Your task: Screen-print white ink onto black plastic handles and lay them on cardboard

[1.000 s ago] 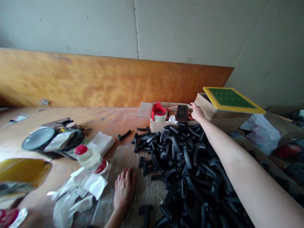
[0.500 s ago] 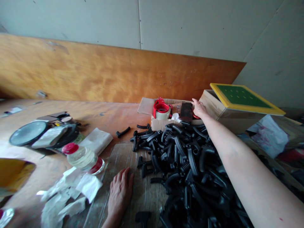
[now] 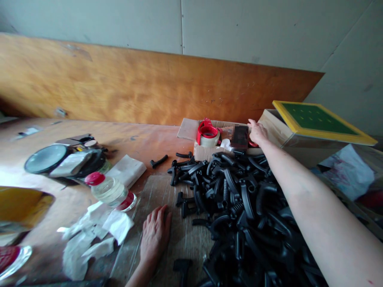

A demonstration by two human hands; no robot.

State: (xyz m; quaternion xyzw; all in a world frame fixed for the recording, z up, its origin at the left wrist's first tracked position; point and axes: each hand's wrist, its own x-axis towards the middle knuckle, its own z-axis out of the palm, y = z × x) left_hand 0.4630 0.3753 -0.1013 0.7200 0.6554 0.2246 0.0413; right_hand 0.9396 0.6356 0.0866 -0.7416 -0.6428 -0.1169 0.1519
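My left hand [image 3: 156, 233] lies flat, fingers stretched out, on a worn board [image 3: 191, 243] covered with clear tape. To its right spreads a big heap of black plastic handle-like parts [image 3: 245, 199], some with ribbed grips. My right hand [image 3: 258, 133] reaches over the heap to the right end of a low cardboard box [image 3: 206, 152]. Its visible fingers are apart, close to a red item [image 3: 251, 143] whose kind I cannot make out; the hand partly hides it. Inside the box are a red tape dispenser [image 3: 207, 131] with a tape roll and a dark block [image 3: 239, 137].
A clear bottle with a red cap [image 3: 95, 178] stands left, by crumpled white paper [image 3: 80, 243] and a white packet [image 3: 127, 169]. Farther left are round dark-rimmed containers [image 3: 48, 158]. Behind my right arm, a yellow-framed green panel [image 3: 323, 119] rests on a larger carton [image 3: 275, 129].
The view has turned slightly left and down, so things appear shifted to the right and up. My right hand stays at the box's right end; my left hand still rests on the board.
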